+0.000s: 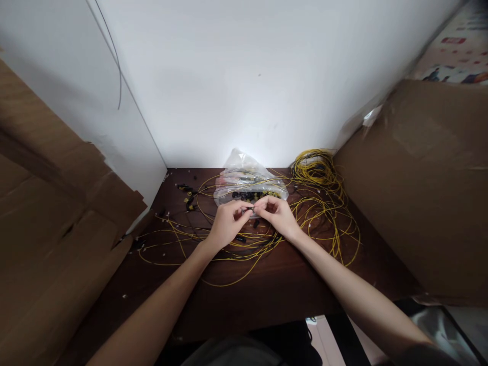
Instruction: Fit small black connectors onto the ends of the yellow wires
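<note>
My left hand [230, 219] and my right hand [277, 216] meet at the middle of the table, fingertips almost touching. Each pinches with thumb and forefinger at a small dark piece between them, mostly hidden by the fingers and too small to name. Just behind the hands lies a clear plastic bag [244, 175] with black and yellow small parts [254, 195] at its mouth. Yellow and black wires [244, 254] run beneath both hands. Under them a black cylindrical part [240, 238] rests on the table.
A coil of yellow wire [316, 168] sits at the back right, with looser loops in front. Small black connectors [186, 190] lie at the left on the brown table [229, 305]. Cardboard [49, 213] stands on the left, a cardboard box [419, 193] on the right, a white wall [244, 76] behind.
</note>
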